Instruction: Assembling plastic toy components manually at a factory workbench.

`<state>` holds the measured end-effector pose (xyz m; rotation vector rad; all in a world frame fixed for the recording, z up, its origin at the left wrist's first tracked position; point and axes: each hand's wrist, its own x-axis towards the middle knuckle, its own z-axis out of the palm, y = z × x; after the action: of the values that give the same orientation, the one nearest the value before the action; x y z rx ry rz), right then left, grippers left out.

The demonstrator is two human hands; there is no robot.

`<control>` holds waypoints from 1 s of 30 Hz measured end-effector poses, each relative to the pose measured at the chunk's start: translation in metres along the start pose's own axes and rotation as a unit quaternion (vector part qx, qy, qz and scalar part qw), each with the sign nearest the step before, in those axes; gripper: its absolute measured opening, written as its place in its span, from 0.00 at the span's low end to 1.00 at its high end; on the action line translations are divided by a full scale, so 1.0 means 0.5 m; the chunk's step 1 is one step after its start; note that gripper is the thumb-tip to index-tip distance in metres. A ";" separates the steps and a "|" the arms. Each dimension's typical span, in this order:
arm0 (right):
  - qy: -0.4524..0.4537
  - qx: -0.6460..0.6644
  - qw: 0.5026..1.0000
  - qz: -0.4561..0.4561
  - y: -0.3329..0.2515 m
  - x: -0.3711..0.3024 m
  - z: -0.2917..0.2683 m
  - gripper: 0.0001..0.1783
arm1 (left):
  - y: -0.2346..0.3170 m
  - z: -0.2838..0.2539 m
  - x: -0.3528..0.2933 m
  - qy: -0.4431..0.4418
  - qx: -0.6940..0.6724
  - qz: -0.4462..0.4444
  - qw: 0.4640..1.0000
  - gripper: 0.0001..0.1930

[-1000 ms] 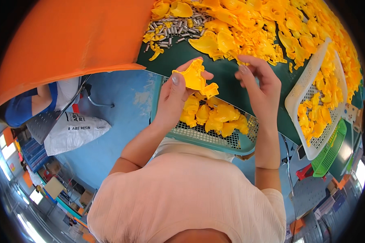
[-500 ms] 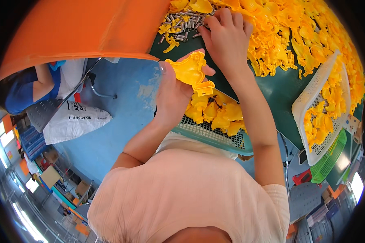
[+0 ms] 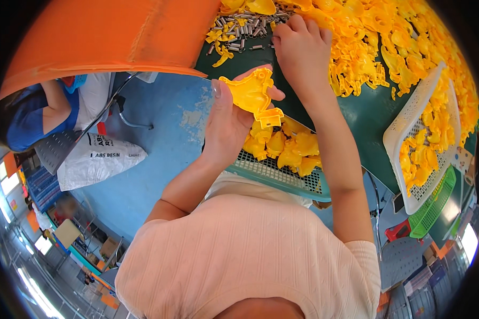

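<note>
My left hand (image 3: 223, 119) is closed around a yellow plastic shell half (image 3: 248, 91), its hollow inner side facing up. A clip-like yellow piece sits at the shell's lower end. My right hand (image 3: 305, 56) is over the dark green table (image 3: 364, 125), fingers curled down and fingertips pressed together. It is between the heap of small silver spring-like metal parts (image 3: 244, 32) and the large heap of yellow plastic pieces (image 3: 351, 48). Whatever is under those fingertips is hidden.
Below the table edge, in front of my body, a green basket (image 3: 282, 183) holds yellow shells. A white basket (image 3: 396, 143) with yellow pieces leans at right, above a bright green basket (image 3: 436, 204). Orange material (image 3: 106, 37) covers the upper left; a person in blue (image 3: 42, 114) sits there.
My right hand has shifted slightly right, away from the silver parts, its fingers drawing closer together. A silver part now lies apart beside it. My left hand keeps the shell nearly still.
</note>
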<state>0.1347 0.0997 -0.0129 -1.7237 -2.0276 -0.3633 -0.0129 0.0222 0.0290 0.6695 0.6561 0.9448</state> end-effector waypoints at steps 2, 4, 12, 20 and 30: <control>-0.005 0.015 1.000 0.003 0.004 -0.003 -0.011 0.04 | 0.001 0.015 -0.001 0.063 0.022 -0.001 0.998 0.40; -0.024 0.089 0.996 0.004 0.014 -0.007 -0.025 0.05 | -0.003 0.015 0.002 0.063 0.022 -0.009 0.998 0.40; -0.053 0.189 0.980 0.037 0.055 -0.095 -0.178 0.06 | -0.012 -0.002 0.012 0.058 -0.011 -0.024 0.998 0.41; -0.043 0.092 0.959 0.264 0.282 -0.214 -0.370 0.07 | -0.029 0.023 0.037 0.011 0.023 -0.045 0.999 0.40; -0.152 -0.075 0.924 0.342 0.501 -0.333 -0.393 0.10 | -0.041 0.021 0.033 0.008 0.059 -0.050 0.997 0.37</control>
<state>0.4321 -0.0909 0.0518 -2.5669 -1.4541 -0.0142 0.0122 0.0256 0.0166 0.7275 0.7568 0.8233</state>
